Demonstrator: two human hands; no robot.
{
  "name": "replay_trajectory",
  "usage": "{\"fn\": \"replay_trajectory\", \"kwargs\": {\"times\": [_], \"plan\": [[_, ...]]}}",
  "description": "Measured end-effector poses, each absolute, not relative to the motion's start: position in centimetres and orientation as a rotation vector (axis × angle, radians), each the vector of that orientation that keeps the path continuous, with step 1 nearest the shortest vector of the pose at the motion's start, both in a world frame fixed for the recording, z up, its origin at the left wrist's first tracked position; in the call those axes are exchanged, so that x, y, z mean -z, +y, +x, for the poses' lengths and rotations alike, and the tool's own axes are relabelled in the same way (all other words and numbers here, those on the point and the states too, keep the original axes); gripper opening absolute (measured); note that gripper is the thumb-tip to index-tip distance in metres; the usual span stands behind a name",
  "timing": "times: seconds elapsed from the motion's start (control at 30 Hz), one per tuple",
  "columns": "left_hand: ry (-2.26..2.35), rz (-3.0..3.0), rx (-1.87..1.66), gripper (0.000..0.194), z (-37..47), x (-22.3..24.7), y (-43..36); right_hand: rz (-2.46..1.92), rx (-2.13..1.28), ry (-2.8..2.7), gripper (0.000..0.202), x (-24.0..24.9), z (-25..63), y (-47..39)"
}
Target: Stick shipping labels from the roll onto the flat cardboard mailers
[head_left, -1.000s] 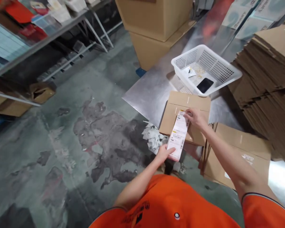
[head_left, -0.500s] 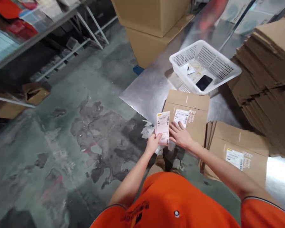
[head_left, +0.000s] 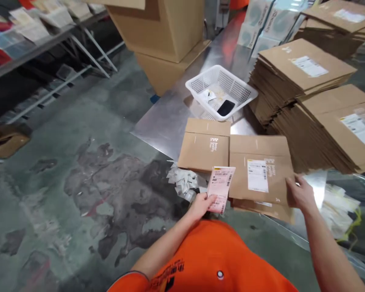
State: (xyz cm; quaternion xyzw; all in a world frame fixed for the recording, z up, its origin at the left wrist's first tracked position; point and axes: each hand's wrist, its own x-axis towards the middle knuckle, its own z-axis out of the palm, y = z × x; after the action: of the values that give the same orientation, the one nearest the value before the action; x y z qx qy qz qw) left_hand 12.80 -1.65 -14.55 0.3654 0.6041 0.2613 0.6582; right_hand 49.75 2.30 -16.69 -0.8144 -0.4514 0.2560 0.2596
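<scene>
My left hand point(head_left: 201, 206) pinches a sheaf of pinkish shipping labels point(head_left: 221, 184) in front of my body. With its fingers at the right edge, my right hand point(head_left: 302, 194) grips a flattened cardboard box point(head_left: 240, 178) that bears a white shipping label point(head_left: 258, 175). Under this box lies another flat box point(head_left: 261, 209), mostly covered, with a strip of its label showing. To the left, a flat box without a label point(head_left: 203, 152) lies on the metal table, its white print facing up.
On the metal table point(head_left: 158, 125) stands a white plastic basket point(head_left: 194, 87) holding a dark phone point(head_left: 226, 108) and scraps. Tall stacks of flat boxes point(head_left: 307, 69) rise at right. Crumpled backing strips point(head_left: 184, 180) hang by the front edge. Large cartons point(head_left: 158, 36) stand behind.
My right hand has gone from the left pile to the right one, with the labelled box now there. An unlabelled box shows on the left pile. My left hand still holds the labels.
</scene>
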Motion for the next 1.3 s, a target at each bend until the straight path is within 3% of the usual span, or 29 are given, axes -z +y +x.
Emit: {"fn": "replay_trajectory", "kwargs": {"times": [0.07, 0.2, 0.27, 0.37, 0.47, 0.53, 0.6, 0.77, 0.93, 1.03, 1.13, 1.3], "plan": [[1.34, 0.727, -0.538, 0.031, 14.3, 14.9, -2.4, -2.294, -0.673, -1.253, 0.044, 17.1, 51.4, -0.4], [1.279, 0.643, -0.51, 0.031, 16.3, 15.0, -3.7, -1.95, -0.662, -1.561, 0.08, 15.4, 46.8, -0.1], [1.266, 0.685, -0.486, 0.033, 16.5, 14.7, -4.1, -1.616, -0.94, -1.727, 0.072, 13.4, 42.7, 1.6], [1.226, 0.837, -0.563, 0.037, 15.8, 13.3, -3.9, -1.376, -1.332, -1.827, 0.041, 10.6, 37.8, 3.6], [1.219, 0.965, -0.856, 0.055, 14.8, 11.3, -2.0, -1.336, -1.445, -1.835, 0.042, 9.4, 34.6, 4.3], [1.287, 0.981, -0.957, 0.041, 14.3, 10.5, -0.1, -1.274, -1.464, -1.857, 0.043, 9.5, 33.1, 4.4], [1.379, 0.975, -0.969, 0.026, 13.9, 10.5, 1.8, -1.237, -1.393, -1.901, 0.043, 10.1, 31.9, 4.9], [1.468, 0.797, -0.974, 0.041, 12.1, 14.2, 4.6, -1.227, -1.073, -2.119, 0.036, 12.6, 29.1, 10.7], [1.517, 0.615, -0.841, 0.037, 8.3, 18.6, 3.3, -1.549, -0.574, -2.206, 0.032, 14.7, 26.5, 20.2], [1.54, 0.559, -0.742, 0.037, 5.8, 20.2, 0.0, -1.626, -0.462, -2.243, 0.051, 15.1, 25.9, 23.0], [1.527, 0.566, -0.749, 0.037, 3.3, 20.3, -2.7, -1.672, -0.28, -2.273, 0.071, 15.4, 25.6, 23.5], [1.652, 0.692, -1.065, 0.032, 0.4, 18.4, 1.5, -1.514, -0.237, -2.418, 0.058, 17.2, 21.5, 20.9]]}}
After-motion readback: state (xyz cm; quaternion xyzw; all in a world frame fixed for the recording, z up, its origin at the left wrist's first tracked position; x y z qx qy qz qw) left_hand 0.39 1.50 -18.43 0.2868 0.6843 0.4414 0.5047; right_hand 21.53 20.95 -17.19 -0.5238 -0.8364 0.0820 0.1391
